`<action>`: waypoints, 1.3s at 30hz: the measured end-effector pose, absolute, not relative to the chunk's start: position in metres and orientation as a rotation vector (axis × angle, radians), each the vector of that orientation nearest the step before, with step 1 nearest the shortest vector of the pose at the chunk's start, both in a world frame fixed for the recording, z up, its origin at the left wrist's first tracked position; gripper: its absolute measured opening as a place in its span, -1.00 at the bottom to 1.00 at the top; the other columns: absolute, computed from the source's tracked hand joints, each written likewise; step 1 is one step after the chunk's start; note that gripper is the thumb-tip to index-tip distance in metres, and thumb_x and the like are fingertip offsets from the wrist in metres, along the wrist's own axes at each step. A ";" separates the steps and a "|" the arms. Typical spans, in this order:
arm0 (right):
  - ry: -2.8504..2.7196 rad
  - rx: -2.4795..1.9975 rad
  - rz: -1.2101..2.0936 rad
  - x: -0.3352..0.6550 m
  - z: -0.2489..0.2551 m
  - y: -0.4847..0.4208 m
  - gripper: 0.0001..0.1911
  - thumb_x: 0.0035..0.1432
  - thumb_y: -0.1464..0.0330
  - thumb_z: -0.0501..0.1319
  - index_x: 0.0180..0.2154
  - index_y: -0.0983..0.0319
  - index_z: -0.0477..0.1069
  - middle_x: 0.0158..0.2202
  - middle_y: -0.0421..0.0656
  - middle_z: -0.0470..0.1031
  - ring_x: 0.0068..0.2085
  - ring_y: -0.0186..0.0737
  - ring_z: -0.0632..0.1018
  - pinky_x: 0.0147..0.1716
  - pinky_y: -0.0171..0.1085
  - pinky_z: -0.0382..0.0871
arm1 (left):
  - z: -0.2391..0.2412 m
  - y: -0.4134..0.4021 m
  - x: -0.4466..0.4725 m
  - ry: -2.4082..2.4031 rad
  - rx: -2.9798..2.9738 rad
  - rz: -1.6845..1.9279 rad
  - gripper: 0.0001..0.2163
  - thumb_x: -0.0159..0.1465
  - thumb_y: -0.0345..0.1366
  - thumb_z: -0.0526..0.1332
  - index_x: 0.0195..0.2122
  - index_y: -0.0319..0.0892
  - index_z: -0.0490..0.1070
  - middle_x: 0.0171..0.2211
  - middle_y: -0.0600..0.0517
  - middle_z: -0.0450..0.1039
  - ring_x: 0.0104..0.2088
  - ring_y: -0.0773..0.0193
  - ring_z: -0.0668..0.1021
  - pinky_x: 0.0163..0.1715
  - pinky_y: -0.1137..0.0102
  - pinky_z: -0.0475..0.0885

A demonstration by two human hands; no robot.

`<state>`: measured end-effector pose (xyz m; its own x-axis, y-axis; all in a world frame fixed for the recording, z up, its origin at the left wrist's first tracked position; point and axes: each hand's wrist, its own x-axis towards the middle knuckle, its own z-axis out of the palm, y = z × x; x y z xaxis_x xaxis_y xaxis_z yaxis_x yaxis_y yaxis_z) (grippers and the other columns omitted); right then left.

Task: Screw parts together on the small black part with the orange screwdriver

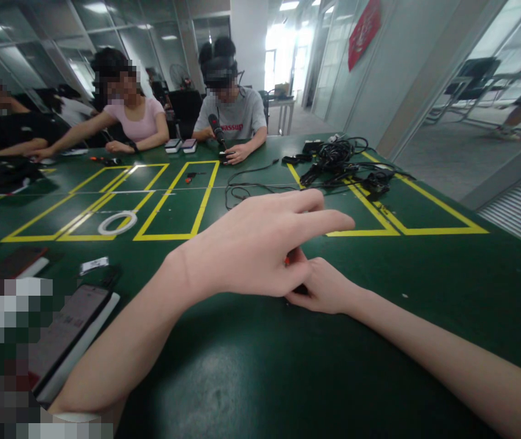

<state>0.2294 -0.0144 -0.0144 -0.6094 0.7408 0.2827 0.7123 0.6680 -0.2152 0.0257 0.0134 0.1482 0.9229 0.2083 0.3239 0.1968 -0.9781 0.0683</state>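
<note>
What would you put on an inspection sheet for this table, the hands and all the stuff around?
Surface: green table with yellow tape outlines.
Job's things: a small red bit shows between the hands; the rest is hidden, so I can't tell what it is.
Clutter: white ring and, at the left, a phone.
Grippers: bare left hand partly covers the right hand; their grips are unclear.
Cables: tangled black pile at the far right.
Surroundings: person in a grey shirt across the table; red banner.
</note>
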 end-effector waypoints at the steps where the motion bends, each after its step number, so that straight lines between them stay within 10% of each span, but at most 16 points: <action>1: -2.536 -1.148 0.115 0.229 -0.014 -0.014 -0.75 0.33 0.18 0.16 -0.34 0.20 0.31 -0.42 -0.06 0.60 -0.40 -0.04 0.59 -0.47 -0.25 0.17 | 0.148 0.013 0.026 0.324 3.050 0.516 -0.55 0.26 -0.46 0.06 0.18 -0.15 0.38 -0.05 -0.08 0.45 -0.09 0.20 0.53 -0.13 0.39 0.44; 39: -2.546 -1.185 0.112 0.228 -0.011 -0.016 -0.77 0.32 0.19 0.17 -0.26 0.24 0.37 -0.36 -0.01 0.63 -0.37 0.01 0.63 -0.44 -0.24 0.25 | 0.148 0.012 0.026 0.358 3.069 0.530 -0.56 0.32 -0.48 0.04 0.21 -0.12 0.36 -0.06 -0.05 0.50 -0.17 0.27 0.55 -0.24 0.45 0.43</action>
<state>0.2280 -0.0159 -0.0105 -0.5998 0.7560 0.2619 0.7301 0.6511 -0.2074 0.0263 0.0124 0.1483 0.9167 0.2245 0.3305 0.2221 -0.9740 0.0453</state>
